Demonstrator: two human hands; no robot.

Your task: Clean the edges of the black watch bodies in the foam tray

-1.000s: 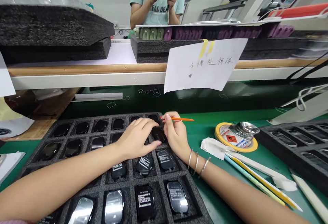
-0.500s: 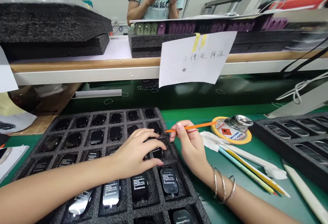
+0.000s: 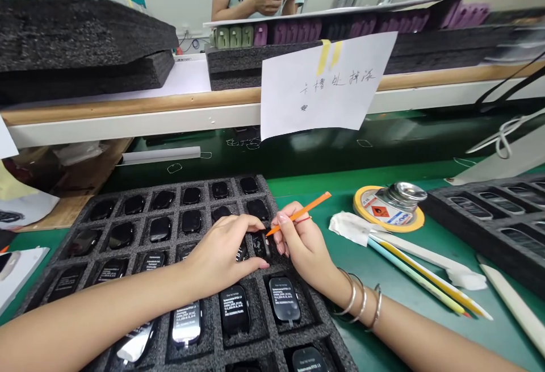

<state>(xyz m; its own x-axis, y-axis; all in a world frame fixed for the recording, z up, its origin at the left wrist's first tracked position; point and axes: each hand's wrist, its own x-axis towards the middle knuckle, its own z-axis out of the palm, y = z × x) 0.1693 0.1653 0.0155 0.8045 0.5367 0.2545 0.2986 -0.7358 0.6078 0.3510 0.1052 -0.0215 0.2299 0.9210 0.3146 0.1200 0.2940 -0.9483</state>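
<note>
- The right hand [image 3: 298,241] is pinching a thin orange stick [image 3: 300,213] between thumb and fingers, its tip angling down at a small black device [image 3: 259,243]; the left hand [image 3: 221,253] is closing its fingertips on that same device.
- The black foam tray [image 3: 76,281] is filling the near left, its right edge running just beside the right wrist.
- Bare green mat [image 3: 340,270] is lying open between the tray and the long sticks [image 3: 417,275].
- Both forearms are reaching in low and converging, palms turned down.

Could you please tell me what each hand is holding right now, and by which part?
The right hand holds an orange stick near its lower end. The left hand pinches a small dark device by its sides in the foam tray.
</note>
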